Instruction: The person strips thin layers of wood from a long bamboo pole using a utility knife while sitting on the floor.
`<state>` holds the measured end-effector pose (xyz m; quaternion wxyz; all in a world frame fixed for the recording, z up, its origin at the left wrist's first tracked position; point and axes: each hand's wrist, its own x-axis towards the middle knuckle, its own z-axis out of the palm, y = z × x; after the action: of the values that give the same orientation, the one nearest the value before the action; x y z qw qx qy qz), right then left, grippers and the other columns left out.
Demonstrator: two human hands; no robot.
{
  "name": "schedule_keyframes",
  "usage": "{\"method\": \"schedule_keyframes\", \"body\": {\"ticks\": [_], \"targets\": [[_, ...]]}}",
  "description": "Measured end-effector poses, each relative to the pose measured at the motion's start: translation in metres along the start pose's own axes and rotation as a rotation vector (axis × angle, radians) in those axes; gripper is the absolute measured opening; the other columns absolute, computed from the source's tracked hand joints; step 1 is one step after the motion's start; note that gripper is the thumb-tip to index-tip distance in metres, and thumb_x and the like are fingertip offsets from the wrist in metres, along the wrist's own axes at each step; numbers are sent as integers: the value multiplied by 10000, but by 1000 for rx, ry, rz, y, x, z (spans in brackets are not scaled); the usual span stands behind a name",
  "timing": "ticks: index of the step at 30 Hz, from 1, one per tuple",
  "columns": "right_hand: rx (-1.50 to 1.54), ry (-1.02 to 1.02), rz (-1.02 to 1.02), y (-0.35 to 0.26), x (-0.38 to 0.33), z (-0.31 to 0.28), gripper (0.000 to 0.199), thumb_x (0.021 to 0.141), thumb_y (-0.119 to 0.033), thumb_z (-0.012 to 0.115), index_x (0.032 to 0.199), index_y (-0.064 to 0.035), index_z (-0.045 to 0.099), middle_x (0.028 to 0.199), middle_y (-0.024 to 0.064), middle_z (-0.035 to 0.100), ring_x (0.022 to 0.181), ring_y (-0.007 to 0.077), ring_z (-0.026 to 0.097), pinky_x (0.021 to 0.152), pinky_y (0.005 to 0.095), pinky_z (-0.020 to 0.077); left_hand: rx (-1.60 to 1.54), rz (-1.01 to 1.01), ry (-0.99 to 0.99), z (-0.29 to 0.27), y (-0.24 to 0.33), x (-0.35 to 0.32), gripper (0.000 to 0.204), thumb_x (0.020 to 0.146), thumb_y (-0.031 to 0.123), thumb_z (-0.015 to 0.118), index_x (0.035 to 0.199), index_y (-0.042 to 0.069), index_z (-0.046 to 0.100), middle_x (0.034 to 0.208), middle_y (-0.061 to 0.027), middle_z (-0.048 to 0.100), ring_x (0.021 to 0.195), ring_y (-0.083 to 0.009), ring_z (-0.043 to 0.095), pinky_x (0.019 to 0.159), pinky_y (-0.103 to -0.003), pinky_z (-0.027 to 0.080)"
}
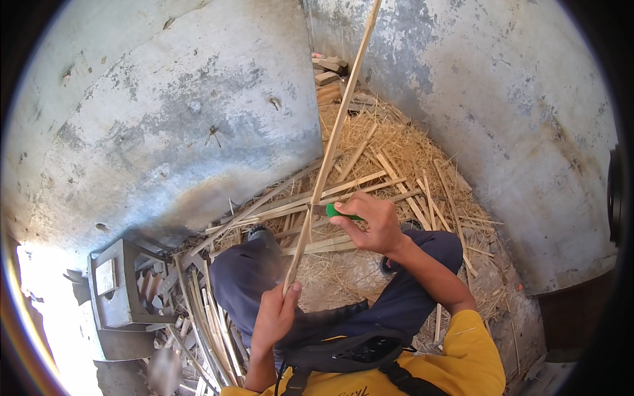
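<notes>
A long, pale bamboo strip rises on a slant from my lap toward the top of the view. My left hand is closed around its lower end, in front of my left thigh. In my right hand I grip a knife by its green handle. The short blade meets the strip around its middle; how deep it sits in the strip I cannot tell. My legs are bent and spread, with straw and loose bamboo strips on the ground beyond them.
Weathered walls meet in a corner ahead, with bricks at their foot. At the left stands a grey metal frame, beside a bundle of long strips. Wood shavings and straw cover much of the ground.
</notes>
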<state>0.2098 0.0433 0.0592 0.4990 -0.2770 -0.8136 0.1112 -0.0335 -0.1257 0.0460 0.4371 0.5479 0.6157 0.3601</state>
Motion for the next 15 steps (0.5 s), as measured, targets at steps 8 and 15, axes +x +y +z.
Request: {"method": "schedule_keyframes", "body": {"ticks": [8, 15], "targets": [[171, 12, 84, 3, -4, 5, 205, 878, -104, 884, 979, -11, 732, 874, 133, 753, 731, 244, 732, 619, 334, 543, 3, 24, 0, 1, 3, 3, 371, 1138, 238, 565, 883, -31, 587, 619, -105, 522, 568, -189, 471, 577, -393, 424], [105, -42, 39, 7, -6, -3, 213, 873, -76, 884, 996, -3, 725, 890, 151, 755, 751, 236, 739, 628, 327, 549, 22, 29, 1, 2, 1, 1, 362, 1133, 240, 578, 897, -34, 594, 620, -139, 524, 558, -221, 470, 580, -413, 431]]}}
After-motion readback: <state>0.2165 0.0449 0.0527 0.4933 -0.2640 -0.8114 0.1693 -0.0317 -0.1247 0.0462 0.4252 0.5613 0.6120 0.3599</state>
